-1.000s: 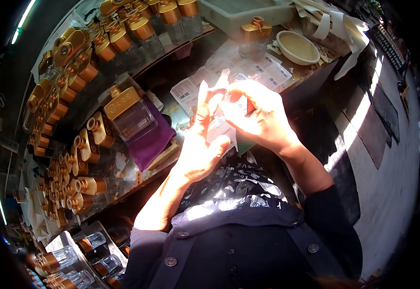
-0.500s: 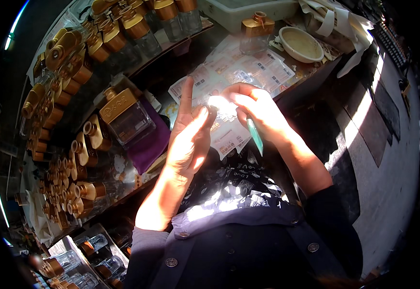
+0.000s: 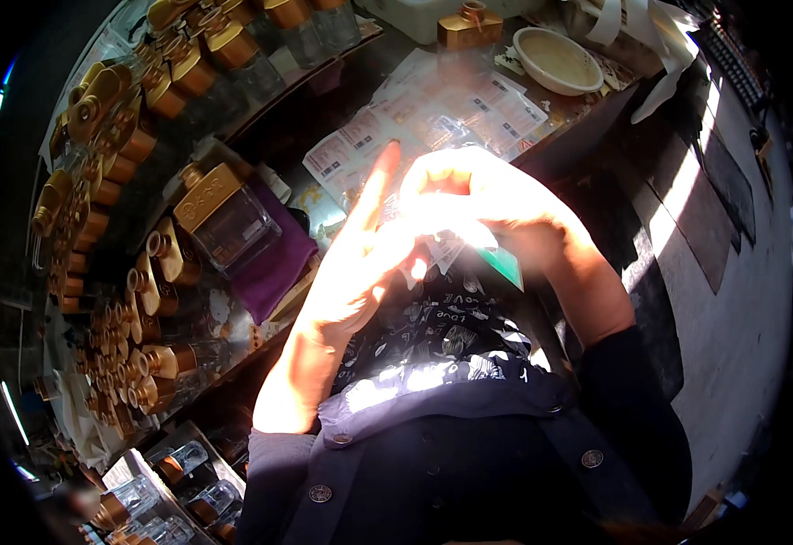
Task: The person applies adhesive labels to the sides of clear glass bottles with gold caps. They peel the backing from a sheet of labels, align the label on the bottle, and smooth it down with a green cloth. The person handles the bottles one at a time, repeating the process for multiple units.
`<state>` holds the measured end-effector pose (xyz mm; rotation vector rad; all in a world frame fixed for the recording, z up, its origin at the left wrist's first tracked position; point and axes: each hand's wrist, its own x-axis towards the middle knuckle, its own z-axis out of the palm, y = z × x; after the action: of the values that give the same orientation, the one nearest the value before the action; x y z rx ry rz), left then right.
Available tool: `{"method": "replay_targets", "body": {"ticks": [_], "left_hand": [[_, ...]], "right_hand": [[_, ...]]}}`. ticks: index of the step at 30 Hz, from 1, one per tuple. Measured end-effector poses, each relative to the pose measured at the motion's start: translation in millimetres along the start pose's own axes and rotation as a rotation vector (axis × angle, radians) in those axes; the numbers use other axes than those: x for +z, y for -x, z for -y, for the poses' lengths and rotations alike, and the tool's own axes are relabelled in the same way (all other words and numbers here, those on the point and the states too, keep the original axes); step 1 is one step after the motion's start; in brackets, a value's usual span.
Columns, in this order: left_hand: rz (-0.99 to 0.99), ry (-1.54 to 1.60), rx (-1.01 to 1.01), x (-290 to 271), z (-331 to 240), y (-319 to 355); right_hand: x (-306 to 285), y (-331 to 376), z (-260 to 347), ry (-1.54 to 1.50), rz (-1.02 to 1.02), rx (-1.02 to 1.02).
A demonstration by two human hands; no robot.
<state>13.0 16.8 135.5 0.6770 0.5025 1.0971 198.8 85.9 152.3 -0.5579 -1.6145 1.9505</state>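
In strong sunlight, my left hand [image 3: 360, 263] and my right hand [image 3: 487, 195] meet over the sheets. The left index finger points up and away, while its thumb and other fingers close toward the right fingertips. Glare hides whatever lies between them. My right hand is bent into a pinch. A flat green tool [image 3: 503, 266] with a pointed end juts out below its palm. Beyond the hands lie printed label sheets [image 3: 496, 113]. To the left, a clear glass bottle with a gold shoulder [image 3: 237, 222] lies on a purple cloth [image 3: 274, 277].
Many gold-topped bottles [image 3: 178, 77] crowd the bench's left side and the raised shelf. A white bowl [image 3: 555, 62] and another gold-topped bottle [image 3: 469, 32] stand at the far edge. Bottles in a box [image 3: 201, 472] sit lower left. Paper strips [image 3: 651, 45] hang at far right.
Both hands have come nearer my body and closer together, the right one curling over the left fingers. The green tool has swung to slant outward to the right. The view has shifted slightly.
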Motion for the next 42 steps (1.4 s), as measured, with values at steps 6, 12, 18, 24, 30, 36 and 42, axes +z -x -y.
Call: {"method": "replay_targets", "body": {"ticks": [6, 12, 18, 24, 30, 36, 42], "left_hand": [[0.258, -0.050, -0.104, 13.6, -14.8, -1.3], [-0.020, -0.592, 0.270, 11.7, -2.8, -12.4], [0.141, -0.619, 0.332, -0.6, -1.2, -10.0], [0.052, -0.354, 0.180, 10.6, -4.4, -19.9], [0.074, -0.009, 0.242, 38.3, -2.9, -49.6], [0.078, -0.673, 0.361, 80.1, 16.1, -175.9], [0.168, -1.647, 0.697, 61.8, 103.7, -393.0]], "right_hand": [[15.8, 1.9, 5.9, 0.281, -0.076, -0.034], [16.7, 0.8, -12.4, 0.612, -0.568, -0.312], [30.5, -9.4, -10.6, 1.014, -0.531, -0.682], [18.9, 1.6, -26.4, 0.923, -0.481, -0.753], [4.3, 18.5, -35.0, 0.651, -0.502, -0.518], [-35.4, 74.3, -40.3, 0.223, -0.811, -0.283], [-53.7, 129.7, -96.2, 0.313, -0.960, -0.249]]}}
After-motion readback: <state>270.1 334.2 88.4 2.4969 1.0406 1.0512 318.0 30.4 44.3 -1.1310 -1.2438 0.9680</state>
